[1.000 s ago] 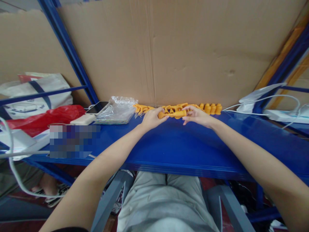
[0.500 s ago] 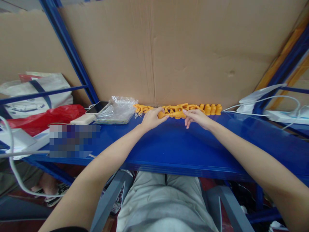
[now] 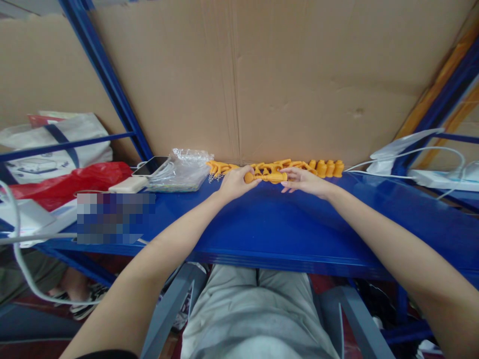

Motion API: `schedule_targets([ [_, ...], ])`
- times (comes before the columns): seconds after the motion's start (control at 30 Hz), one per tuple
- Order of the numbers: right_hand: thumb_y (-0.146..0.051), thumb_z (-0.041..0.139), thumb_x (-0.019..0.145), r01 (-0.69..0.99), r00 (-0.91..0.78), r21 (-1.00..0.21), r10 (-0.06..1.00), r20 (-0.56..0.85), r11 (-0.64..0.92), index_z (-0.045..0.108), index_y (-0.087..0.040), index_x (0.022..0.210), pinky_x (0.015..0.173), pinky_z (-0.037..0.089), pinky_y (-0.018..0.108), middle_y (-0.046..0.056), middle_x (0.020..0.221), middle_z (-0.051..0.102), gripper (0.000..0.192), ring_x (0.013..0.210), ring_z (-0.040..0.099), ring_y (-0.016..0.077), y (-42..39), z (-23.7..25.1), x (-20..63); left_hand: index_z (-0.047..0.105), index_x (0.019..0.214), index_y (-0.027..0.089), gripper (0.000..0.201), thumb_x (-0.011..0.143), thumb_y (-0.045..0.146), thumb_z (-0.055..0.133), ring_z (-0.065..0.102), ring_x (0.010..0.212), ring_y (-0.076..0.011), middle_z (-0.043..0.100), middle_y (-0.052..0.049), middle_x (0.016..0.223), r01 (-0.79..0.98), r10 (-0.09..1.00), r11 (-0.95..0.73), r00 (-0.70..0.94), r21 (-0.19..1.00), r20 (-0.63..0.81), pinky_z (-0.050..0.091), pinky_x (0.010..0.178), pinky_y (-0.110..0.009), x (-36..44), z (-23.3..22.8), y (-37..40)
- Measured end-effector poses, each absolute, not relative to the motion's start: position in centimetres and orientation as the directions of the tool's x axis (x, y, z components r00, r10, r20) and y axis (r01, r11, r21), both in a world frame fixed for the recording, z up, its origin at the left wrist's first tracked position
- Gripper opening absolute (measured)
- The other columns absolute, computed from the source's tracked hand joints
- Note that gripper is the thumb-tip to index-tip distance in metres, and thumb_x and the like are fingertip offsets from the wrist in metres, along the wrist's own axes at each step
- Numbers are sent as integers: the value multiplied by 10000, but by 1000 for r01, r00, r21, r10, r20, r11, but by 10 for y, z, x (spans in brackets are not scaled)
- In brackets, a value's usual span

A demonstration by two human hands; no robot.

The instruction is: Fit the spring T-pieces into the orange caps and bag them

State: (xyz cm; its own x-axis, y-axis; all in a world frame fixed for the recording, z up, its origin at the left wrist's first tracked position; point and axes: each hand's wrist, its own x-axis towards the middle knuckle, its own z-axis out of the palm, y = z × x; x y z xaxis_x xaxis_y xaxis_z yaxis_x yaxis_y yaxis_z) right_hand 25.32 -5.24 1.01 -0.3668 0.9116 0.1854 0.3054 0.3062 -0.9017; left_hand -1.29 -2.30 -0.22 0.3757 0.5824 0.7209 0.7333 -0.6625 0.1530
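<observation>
My left hand (image 3: 237, 183) is closed, thumb and fingers curved around the left part of an orange plastic piece with a round end (image 3: 249, 177). To its right lies an orange bottle-shaped piece (image 3: 274, 177); whether the two are joined I cannot tell. My right hand (image 3: 305, 182) has its thumb and fingers at the right end of the bottle-shaped piece, lower fingers slightly apart. Behind the hands, a row of orange plastic parts (image 3: 286, 164) lies along the cardboard. Several orange upright pieces (image 3: 329, 168) stand right of them, and orange branching parts (image 3: 220, 167) lie to the left.
The blue tabletop (image 3: 262, 224) ends at a cardboard wall (image 3: 292, 75). On the left are a clear plastic bag (image 3: 187, 172), a phone (image 3: 152, 166), a white box (image 3: 129, 185) and a red bag (image 3: 86, 182). White cables (image 3: 404, 153) run at the right.
My right hand has shifted slightly left, and its fingers have closed in on the end of the bottle-shaped piece. My left hand has stayed in place.
</observation>
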Motion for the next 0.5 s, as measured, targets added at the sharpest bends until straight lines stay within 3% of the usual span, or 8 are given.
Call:
schedule_targets([
  [0.2, -249, 775, 848, 293, -351, -901, 913, 208, 318, 631, -204, 1183, 718, 611, 293, 76, 1089, 747, 368, 744, 738, 142, -45, 5, 256, 665, 926, 195, 281, 849, 459, 721, 673, 714, -193, 735, -39, 794, 739, 598, -656, 387, 151, 701, 467, 641, -267, -13, -1, -24],
  [0.5, -325, 797, 831, 293, -366, -888, 900, 237, 354, 662, -206, 1169, 738, 625, 323, 74, 1056, 752, 383, 757, 742, 157, -41, 1, 259, 660, 940, 198, 275, 856, 451, 727, 662, 694, -178, 724, -28, 781, 721, 603, -671, 399, 170, 691, 457, 650, -265, -14, -1, -24],
])
